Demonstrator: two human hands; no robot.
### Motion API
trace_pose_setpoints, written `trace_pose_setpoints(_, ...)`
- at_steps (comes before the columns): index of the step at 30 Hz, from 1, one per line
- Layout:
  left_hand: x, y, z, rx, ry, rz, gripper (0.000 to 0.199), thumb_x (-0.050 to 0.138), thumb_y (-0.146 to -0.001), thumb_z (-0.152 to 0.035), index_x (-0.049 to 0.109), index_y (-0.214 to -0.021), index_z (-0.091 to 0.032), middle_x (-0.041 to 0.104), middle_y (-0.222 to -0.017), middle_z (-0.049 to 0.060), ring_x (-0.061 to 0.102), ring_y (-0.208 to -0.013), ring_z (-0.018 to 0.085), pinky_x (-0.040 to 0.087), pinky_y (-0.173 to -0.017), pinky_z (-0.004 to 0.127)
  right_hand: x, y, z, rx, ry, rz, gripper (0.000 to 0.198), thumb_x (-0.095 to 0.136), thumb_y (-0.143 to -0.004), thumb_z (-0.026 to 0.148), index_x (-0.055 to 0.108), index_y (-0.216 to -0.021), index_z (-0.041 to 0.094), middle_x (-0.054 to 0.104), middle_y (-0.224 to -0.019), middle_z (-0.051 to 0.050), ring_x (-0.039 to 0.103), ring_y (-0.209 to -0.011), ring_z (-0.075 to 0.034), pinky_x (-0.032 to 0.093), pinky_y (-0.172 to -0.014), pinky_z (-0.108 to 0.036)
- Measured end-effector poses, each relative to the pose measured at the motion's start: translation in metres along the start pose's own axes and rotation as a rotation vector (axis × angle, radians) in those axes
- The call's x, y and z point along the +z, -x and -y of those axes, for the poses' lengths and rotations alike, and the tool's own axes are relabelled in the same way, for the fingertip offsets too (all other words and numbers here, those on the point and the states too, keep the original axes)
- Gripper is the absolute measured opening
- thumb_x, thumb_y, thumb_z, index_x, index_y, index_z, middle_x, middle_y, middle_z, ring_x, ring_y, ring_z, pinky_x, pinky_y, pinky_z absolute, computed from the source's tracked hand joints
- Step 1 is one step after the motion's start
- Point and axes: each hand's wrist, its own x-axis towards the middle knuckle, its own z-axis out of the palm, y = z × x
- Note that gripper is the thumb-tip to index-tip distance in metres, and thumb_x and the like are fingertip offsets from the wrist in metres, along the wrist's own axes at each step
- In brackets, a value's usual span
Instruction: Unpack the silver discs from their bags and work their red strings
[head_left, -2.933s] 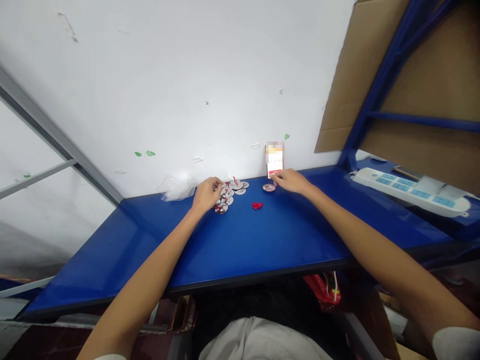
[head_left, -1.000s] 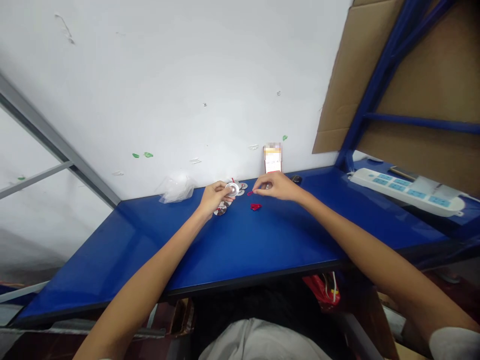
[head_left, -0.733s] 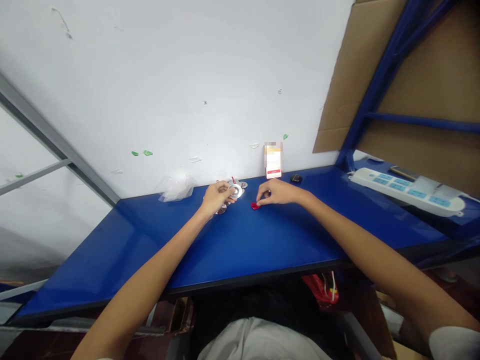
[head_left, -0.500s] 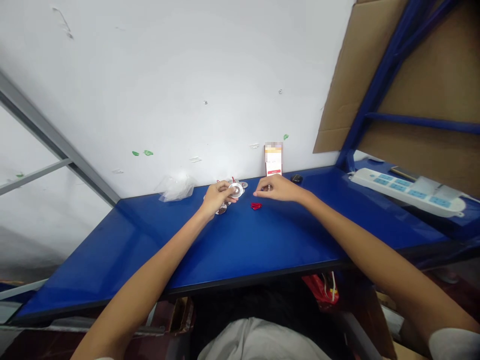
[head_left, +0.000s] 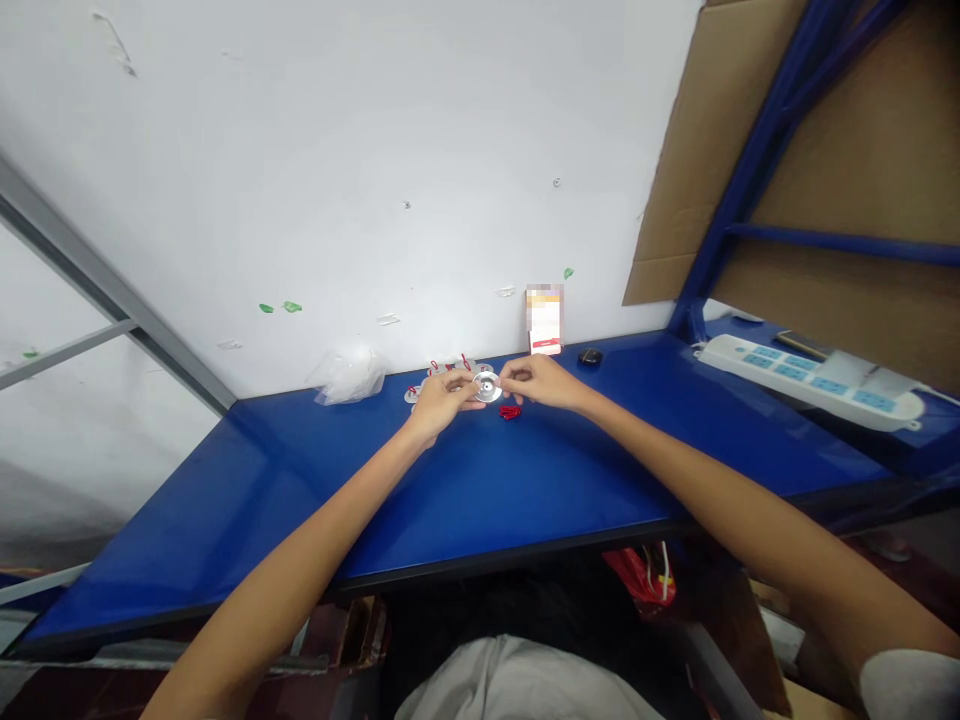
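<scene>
A round silvery disc (head_left: 487, 388) with a dark spot at its middle is tilted toward me above the blue table. My left hand (head_left: 441, 402) grips its left side between thumb and fingers. At the disc's right edge, my right hand (head_left: 538, 381) is closed in a pinch; whether a small piece is also between those fingertips is hidden. Just below the disc lies a small heap of red loops or strips (head_left: 510, 412). Behind my left hand are several pale round pieces with red loops (head_left: 412, 393), partly covered by the fingers.
A crumpled clear plastic bag (head_left: 351, 375) lies by the wall on the left. Against the wall leans a phone with a lit screen (head_left: 544, 322), and a small black object (head_left: 590, 356) sits right of it. A white power strip (head_left: 810, 380) is at far right.
My left hand has brought the disc slightly to the right. My right hand has moved left and now meets the disc's edge. The red heap stays in place.
</scene>
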Motion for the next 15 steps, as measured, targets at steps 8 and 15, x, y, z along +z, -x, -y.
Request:
trace_pose_setpoints(8, -0.016, -0.005, -0.008, 0.015, -0.072, -0.054, 0.034, 0.075, -0.094, -0.045, 0.075, -0.106, -0.014, 0.080, -0.103, 0.014, 0.079, -0.086, 0.023, 0.064, -0.070, 0.032, -0.048, -0.010, -0.036, 0.258, 0.138, -0.252, 0.026, 0.061, -0.091, 0.035, 0.066, -0.072, 0.018, 0.067, -0.061, -0.003, 0.061, -0.058, -0.016, 0.043, -0.061, -0.027)
trace_pose_setpoints(15, -0.028, -0.012, 0.003, 0.040, -0.164, -0.095, 0.027, 0.072, -0.093, -0.040, 0.071, -0.100, -0.014, 0.076, -0.095, 0.012, 0.075, -0.078, 0.020, 0.060, -0.059, 0.028, -0.062, -0.007, -0.064, 0.446, 0.325, -0.165, 0.029, 0.060, -0.090, 0.034, 0.061, -0.066, 0.018, 0.066, -0.064, -0.003, 0.057, -0.055, -0.014, 0.037, -0.059, -0.028)
